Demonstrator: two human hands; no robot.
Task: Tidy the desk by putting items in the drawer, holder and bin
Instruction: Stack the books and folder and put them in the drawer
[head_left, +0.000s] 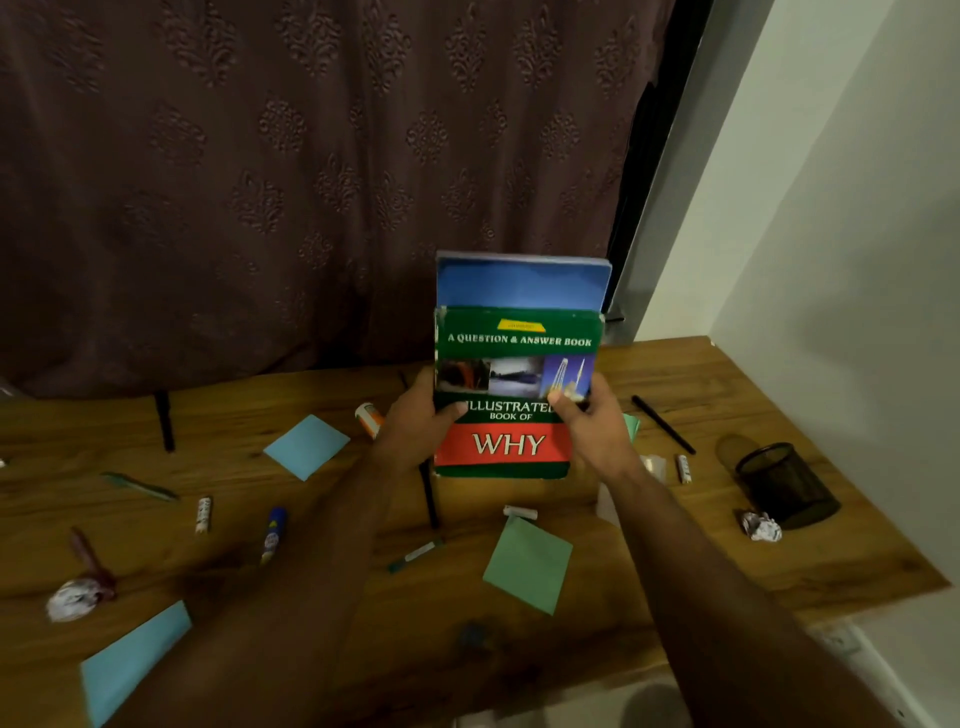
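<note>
Both hands, left hand (415, 421) and right hand (592, 426), grip 2 upright stacked books, green paperback (514, 364) before blue notebook (522, 285), long axis vertical, above the wooden desk (727, 374).

A dark brown curtain with an embossed floral pattern (311, 171) hangs behind the far edge of the wooden desk (779, 545), filling the left and centre. To its right stand a dark window frame (652, 171) and a plain pale wall (857, 208), which runs along the desk's right side.
</note>
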